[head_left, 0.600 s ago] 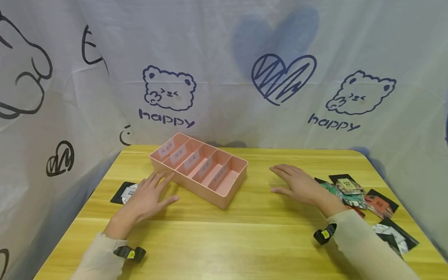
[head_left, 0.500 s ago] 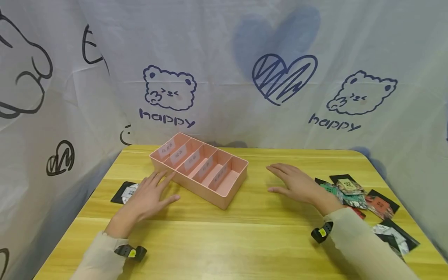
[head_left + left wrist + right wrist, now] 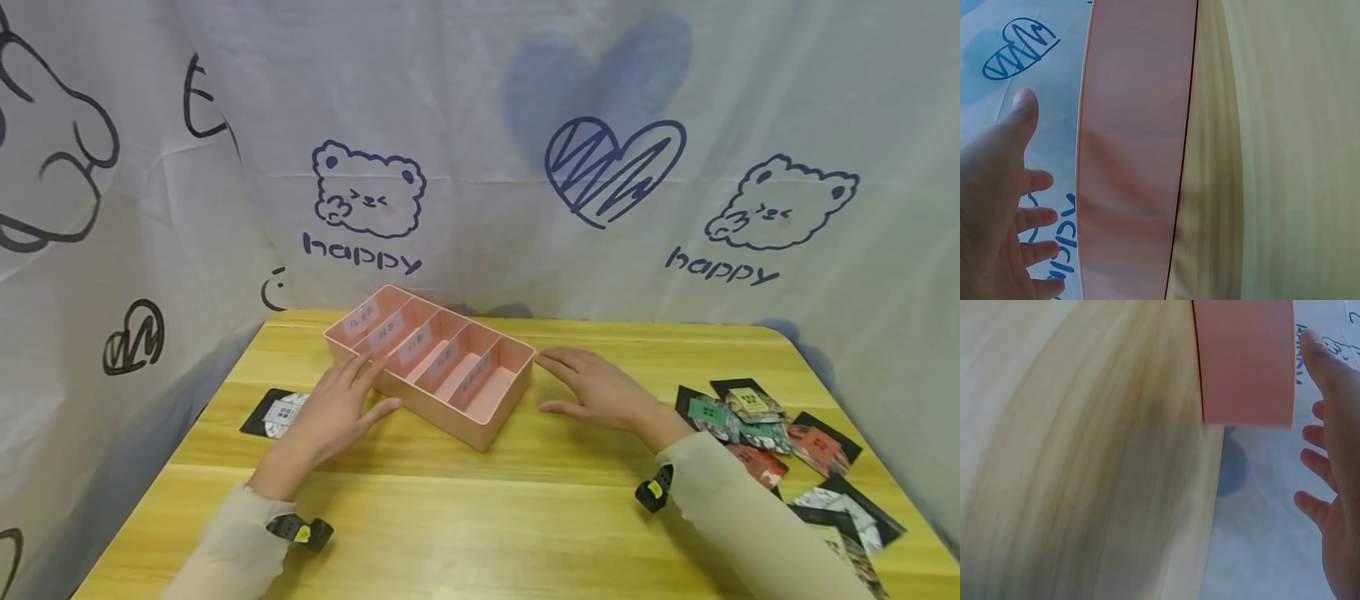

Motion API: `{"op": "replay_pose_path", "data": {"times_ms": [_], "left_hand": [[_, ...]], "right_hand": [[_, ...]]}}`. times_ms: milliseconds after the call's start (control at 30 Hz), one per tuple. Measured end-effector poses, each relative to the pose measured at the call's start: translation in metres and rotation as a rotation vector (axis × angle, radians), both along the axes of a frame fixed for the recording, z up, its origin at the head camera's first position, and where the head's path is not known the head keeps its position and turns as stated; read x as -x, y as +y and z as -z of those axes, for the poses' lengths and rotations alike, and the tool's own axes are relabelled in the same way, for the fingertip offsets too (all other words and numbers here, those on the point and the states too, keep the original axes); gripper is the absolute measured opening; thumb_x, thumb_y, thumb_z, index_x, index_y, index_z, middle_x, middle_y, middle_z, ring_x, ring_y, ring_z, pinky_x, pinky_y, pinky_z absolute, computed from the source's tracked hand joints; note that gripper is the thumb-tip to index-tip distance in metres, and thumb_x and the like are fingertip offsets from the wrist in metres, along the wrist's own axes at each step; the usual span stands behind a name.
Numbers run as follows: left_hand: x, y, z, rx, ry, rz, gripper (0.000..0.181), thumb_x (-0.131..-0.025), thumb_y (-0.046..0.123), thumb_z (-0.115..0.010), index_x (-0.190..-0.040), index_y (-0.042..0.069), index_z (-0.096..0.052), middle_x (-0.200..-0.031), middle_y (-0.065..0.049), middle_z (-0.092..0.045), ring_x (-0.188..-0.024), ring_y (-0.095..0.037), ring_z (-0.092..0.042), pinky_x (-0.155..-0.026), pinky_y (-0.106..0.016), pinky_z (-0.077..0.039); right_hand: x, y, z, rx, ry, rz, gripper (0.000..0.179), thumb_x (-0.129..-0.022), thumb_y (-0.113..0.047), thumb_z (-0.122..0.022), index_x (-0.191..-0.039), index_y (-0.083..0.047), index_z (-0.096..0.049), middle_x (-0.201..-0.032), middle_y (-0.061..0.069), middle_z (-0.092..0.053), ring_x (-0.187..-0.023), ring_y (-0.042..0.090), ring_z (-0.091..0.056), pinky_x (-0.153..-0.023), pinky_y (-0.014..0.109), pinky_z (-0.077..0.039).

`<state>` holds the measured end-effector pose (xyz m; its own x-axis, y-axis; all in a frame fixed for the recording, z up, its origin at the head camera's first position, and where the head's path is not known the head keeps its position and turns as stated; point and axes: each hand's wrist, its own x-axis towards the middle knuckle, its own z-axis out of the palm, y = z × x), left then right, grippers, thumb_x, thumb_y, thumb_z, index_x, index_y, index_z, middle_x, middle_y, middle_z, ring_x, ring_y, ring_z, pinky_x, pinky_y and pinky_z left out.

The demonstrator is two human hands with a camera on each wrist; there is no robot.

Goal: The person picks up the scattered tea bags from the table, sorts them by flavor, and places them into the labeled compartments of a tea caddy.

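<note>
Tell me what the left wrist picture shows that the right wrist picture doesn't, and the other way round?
Only the left wrist view shows the left hand, thumb and fingers apart, and a scribbled heart above it.

Only the right wrist view shows the right hand and an end of the pink box; in the left view the box runs out of the picture at top and bottom.

Both share a plain outer wall of that box, the wooden table and the pale cloth with blue lettering.
</note>
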<state>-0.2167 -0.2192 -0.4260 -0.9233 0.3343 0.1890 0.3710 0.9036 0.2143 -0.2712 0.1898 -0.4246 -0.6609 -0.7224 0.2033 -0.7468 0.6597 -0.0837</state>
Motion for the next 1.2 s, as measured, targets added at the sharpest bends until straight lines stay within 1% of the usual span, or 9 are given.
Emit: {"op": "replay_pose_path", "data": {"times_ms": [167, 300, 433, 567, 700, 867, 1033, 1200], "left_hand": [[0.006, 0.008, 0.002, -0.004, 0.007, -0.023, 0.077, -0.098, 0.061, -0.039, -0.154, 0.009, -0.029, -0.155, -0.023, -0.028, -0.142, -0.044, -0.023, -0.117, -0.058, -0.015], [0.01, 0.013, 0.005, 0.002, 0.034, -0.027, 0.074, -0.099, 0.057, -0.042, -0.151, 0.005, -0.035, -0.151, -0.026, -0.033, -0.139, -0.045, -0.027, -0.116, -0.059, -0.018], [0.011, 0.018, 0.007, 0.022, 0.052, -0.026, 0.072, -0.1, 0.056, -0.043, -0.148, 0.003, -0.04, -0.149, -0.027, -0.036, -0.139, -0.046, -0.029, -0.115, -0.059, -0.02], [0.011, 0.021, 0.009, 0.04, 0.038, -0.043, 0.074, -0.1, 0.059, -0.038, -0.149, 0.004, -0.039, -0.151, -0.026, -0.034, -0.14, -0.046, -0.026, -0.115, -0.06, -0.02], [0.01, 0.023, 0.011, 0.053, 0.026, -0.058, 0.076, -0.1, 0.061, -0.034, -0.15, 0.005, -0.037, -0.152, -0.025, -0.032, -0.141, -0.046, -0.024, -0.115, -0.06, -0.018], [0.008, 0.027, 0.01, 0.058, -0.003, -0.077, 0.078, -0.099, 0.063, -0.031, -0.151, 0.005, -0.036, -0.153, -0.026, -0.03, -0.142, -0.046, -0.02, -0.115, -0.062, -0.016], [0.006, 0.031, 0.008, 0.046, -0.037, -0.1, 0.082, -0.098, 0.066, -0.027, -0.152, 0.006, -0.034, -0.155, -0.027, -0.025, -0.144, -0.045, -0.015, -0.115, -0.063, -0.012], [0.006, 0.035, 0.007, 0.028, -0.03, -0.116, 0.085, -0.097, 0.069, -0.025, -0.152, 0.005, -0.034, -0.156, -0.027, -0.023, -0.144, -0.044, -0.016, -0.115, -0.063, -0.012]], "right_hand": [[0.003, -0.013, 0.005, -0.007, 0.011, -0.034, 0.077, -0.094, -0.065, -0.046, -0.149, -0.011, -0.042, -0.15, 0.007, -0.042, -0.137, 0.028, -0.038, -0.115, 0.046, -0.03], [0.005, -0.019, 0.008, -0.018, 0.023, -0.056, 0.077, -0.094, -0.064, -0.046, -0.15, -0.01, -0.041, -0.151, 0.009, -0.041, -0.138, 0.029, -0.038, -0.114, 0.048, -0.03], [0.006, -0.022, 0.011, -0.022, 0.034, -0.074, 0.075, -0.095, -0.062, -0.048, -0.149, -0.01, -0.042, -0.15, 0.01, -0.042, -0.136, 0.031, -0.04, -0.114, 0.048, -0.031], [0.005, -0.024, 0.012, -0.025, 0.018, -0.071, 0.076, -0.094, -0.063, -0.048, -0.149, -0.011, -0.042, -0.151, 0.01, -0.041, -0.136, 0.031, -0.039, -0.114, 0.048, -0.03], [0.002, -0.025, 0.013, -0.033, 0.009, -0.062, 0.078, -0.094, -0.066, -0.045, -0.15, -0.012, -0.04, -0.152, 0.01, -0.039, -0.138, 0.032, -0.037, -0.114, 0.049, -0.03], [-0.002, -0.023, 0.014, -0.048, 0.034, -0.061, 0.079, -0.094, -0.068, -0.04, -0.15, -0.011, -0.041, -0.151, 0.012, -0.04, -0.137, 0.033, -0.038, -0.113, 0.049, -0.032], [-0.008, -0.02, 0.014, -0.048, 0.042, -0.063, 0.078, -0.095, -0.067, -0.041, -0.15, -0.012, -0.041, -0.151, 0.012, -0.041, -0.138, 0.034, -0.037, -0.114, 0.049, -0.03], [-0.014, -0.018, 0.013, -0.043, 0.082, -0.084, 0.075, -0.096, -0.065, -0.041, -0.148, -0.011, -0.044, -0.147, 0.012, -0.045, -0.136, 0.034, -0.039, -0.114, 0.049, -0.03]]}}
